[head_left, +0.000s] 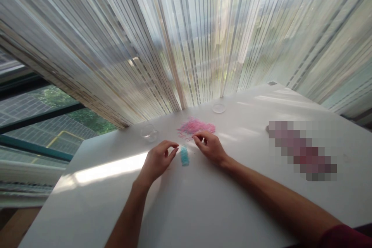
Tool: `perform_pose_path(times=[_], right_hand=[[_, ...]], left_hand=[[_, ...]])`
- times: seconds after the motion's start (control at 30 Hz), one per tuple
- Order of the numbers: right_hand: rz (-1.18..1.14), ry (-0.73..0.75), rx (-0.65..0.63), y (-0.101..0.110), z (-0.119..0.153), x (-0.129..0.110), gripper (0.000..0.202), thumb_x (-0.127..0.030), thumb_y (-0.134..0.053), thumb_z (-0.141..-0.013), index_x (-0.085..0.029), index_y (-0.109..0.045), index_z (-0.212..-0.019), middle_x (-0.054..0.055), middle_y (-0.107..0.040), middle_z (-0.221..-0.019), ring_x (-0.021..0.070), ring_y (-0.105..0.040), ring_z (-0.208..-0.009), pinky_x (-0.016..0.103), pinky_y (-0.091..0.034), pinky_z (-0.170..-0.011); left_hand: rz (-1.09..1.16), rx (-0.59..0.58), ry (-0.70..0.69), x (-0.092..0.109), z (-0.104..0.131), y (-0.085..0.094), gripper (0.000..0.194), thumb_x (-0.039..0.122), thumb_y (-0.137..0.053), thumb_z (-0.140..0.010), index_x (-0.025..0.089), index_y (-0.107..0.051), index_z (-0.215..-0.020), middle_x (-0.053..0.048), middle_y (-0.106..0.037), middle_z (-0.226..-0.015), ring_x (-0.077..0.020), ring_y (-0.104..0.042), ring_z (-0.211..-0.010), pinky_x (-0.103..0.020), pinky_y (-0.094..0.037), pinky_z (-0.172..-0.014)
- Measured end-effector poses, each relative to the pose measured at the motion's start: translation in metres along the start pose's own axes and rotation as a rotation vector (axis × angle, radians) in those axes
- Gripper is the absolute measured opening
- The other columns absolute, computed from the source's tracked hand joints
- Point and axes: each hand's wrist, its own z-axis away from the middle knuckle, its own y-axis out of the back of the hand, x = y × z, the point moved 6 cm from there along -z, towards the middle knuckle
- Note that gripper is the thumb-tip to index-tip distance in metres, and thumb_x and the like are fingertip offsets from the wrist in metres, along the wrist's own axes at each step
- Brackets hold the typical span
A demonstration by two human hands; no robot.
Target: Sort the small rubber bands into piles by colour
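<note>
A loose heap of thin pink strands [197,125] lies on the white table, with some stray pieces along its near edge. My right hand [210,146] is at that near edge, thumb and forefinger drawn together beside the strays; whatever is between the tips is too small to make out. Just in front of the heap rests a small flat turquoise strip [185,156] made of short pieces side by side. To its left is my left hand [159,159], fingers curled in a pinch close to the strip's upper end. Anything held there is too small to see.
A clear round container [149,133] stands left of the heap, and a clear round lid [218,108] lies behind it. On the right is a blurred-out, pinkish long object [302,153]. Striped string curtains [174,38] hang along the table's [221,209] far edge.
</note>
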Motion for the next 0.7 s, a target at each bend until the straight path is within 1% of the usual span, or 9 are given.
perform_pose_path(times=[0.07, 0.1, 0.17, 0.23, 0.33, 0.4, 0.47, 0.57, 0.7], right_hand=[[-0.029, -0.047, 0.059, 0.004, -0.001, 0.003, 0.019, -0.030, -0.056, -0.090, -0.018, -0.068, -0.082, 0.003, -0.067, -0.074, 0.0133, -0.055, -0.064, 0.025, -0.044, -0.059], [-0.038, -0.058, 0.082, 0.006, -0.002, 0.004, 0.020, -0.031, -0.056, -0.089, -0.017, -0.068, -0.081, 0.003, -0.067, -0.074, 0.0133, -0.055, -0.064, 0.025, -0.044, -0.057], [-0.050, -0.069, 0.113, 0.008, -0.002, 0.005, 0.020, -0.031, -0.056, -0.089, -0.017, -0.068, -0.079, 0.003, -0.067, -0.073, 0.0133, -0.055, -0.063, 0.025, -0.043, -0.056], [-0.056, -0.076, 0.126, 0.009, -0.003, 0.006, 0.021, -0.031, -0.056, -0.089, -0.017, -0.067, -0.078, 0.003, -0.067, -0.074, 0.0132, -0.055, -0.063, 0.025, -0.043, -0.056], [-0.066, -0.081, 0.130, 0.010, -0.003, 0.007, 0.020, -0.031, -0.056, -0.089, -0.018, -0.067, -0.078, 0.003, -0.067, -0.074, 0.0129, -0.055, -0.063, 0.024, -0.043, -0.056], [-0.074, -0.084, 0.133, 0.010, -0.004, 0.007, 0.021, -0.031, -0.056, -0.089, -0.018, -0.067, -0.077, 0.002, -0.067, -0.073, 0.0126, -0.054, -0.062, 0.024, -0.043, -0.056], [-0.085, -0.093, 0.136, 0.010, -0.004, 0.008, 0.021, -0.031, -0.057, -0.089, -0.018, -0.068, -0.077, 0.002, -0.066, -0.072, 0.0124, -0.054, -0.062, 0.024, -0.043, -0.056], [-0.099, -0.106, 0.135, 0.009, -0.004, 0.011, 0.019, -0.031, -0.058, -0.089, -0.018, -0.069, -0.078, 0.002, -0.067, -0.072, 0.0121, -0.054, -0.062, 0.024, -0.043, -0.057], [-0.101, -0.115, 0.132, 0.009, -0.004, 0.012, 0.019, -0.030, -0.058, -0.089, -0.018, -0.069, -0.079, 0.002, -0.067, -0.073, 0.0120, -0.054, -0.062, 0.024, -0.044, -0.058]], left_hand=[[-0.076, -0.033, 0.026, -0.004, -0.023, 0.004, 0.023, 0.036, -0.057, -0.090, 0.022, -0.069, -0.104, -0.004, -0.072, -0.099, -0.0140, -0.058, -0.066, -0.028, -0.049, -0.070], [-0.099, -0.059, 0.035, -0.006, -0.036, 0.003, 0.026, 0.035, -0.058, -0.090, 0.022, -0.069, -0.108, -0.004, -0.072, -0.104, -0.0144, -0.059, -0.067, -0.030, -0.050, -0.073], [-0.139, -0.065, 0.064, -0.011, -0.061, 0.000, 0.029, 0.033, -0.056, -0.091, 0.022, -0.067, -0.115, -0.005, -0.071, -0.111, -0.0157, -0.062, -0.073, -0.031, -0.051, -0.079], [-0.192, -0.101, 0.093, -0.017, -0.086, -0.009, 0.031, 0.029, -0.055, -0.091, 0.020, -0.067, -0.119, -0.006, -0.070, -0.116, -0.0162, -0.064, -0.079, -0.030, -0.052, -0.082], [-0.217, -0.122, 0.087, -0.020, -0.113, -0.024, 0.031, 0.026, -0.058, -0.089, 0.020, -0.070, -0.116, -0.008, -0.071, -0.112, -0.0169, -0.066, -0.082, -0.029, -0.052, -0.084], [-0.222, -0.123, 0.080, -0.021, -0.122, -0.030, 0.029, 0.028, -0.059, -0.088, 0.021, -0.072, -0.113, -0.007, -0.071, -0.110, -0.0170, -0.066, -0.082, -0.028, -0.052, -0.083], [-0.227, -0.127, 0.079, -0.023, -0.124, -0.032, 0.026, 0.030, -0.060, -0.087, 0.022, -0.074, -0.107, -0.006, -0.071, -0.109, -0.0173, -0.066, -0.082, -0.028, -0.052, -0.081], [-0.239, -0.123, 0.091, -0.028, -0.121, -0.028, 0.022, 0.030, -0.059, -0.087, 0.022, -0.075, -0.099, -0.006, -0.072, -0.107, -0.0184, -0.066, -0.083, -0.029, -0.051, -0.083], [-0.253, -0.099, 0.118, -0.034, -0.118, -0.023, 0.025, 0.032, -0.056, -0.090, 0.022, -0.074, -0.103, -0.006, -0.074, -0.105, -0.0199, -0.066, -0.084, -0.031, -0.051, -0.084]])
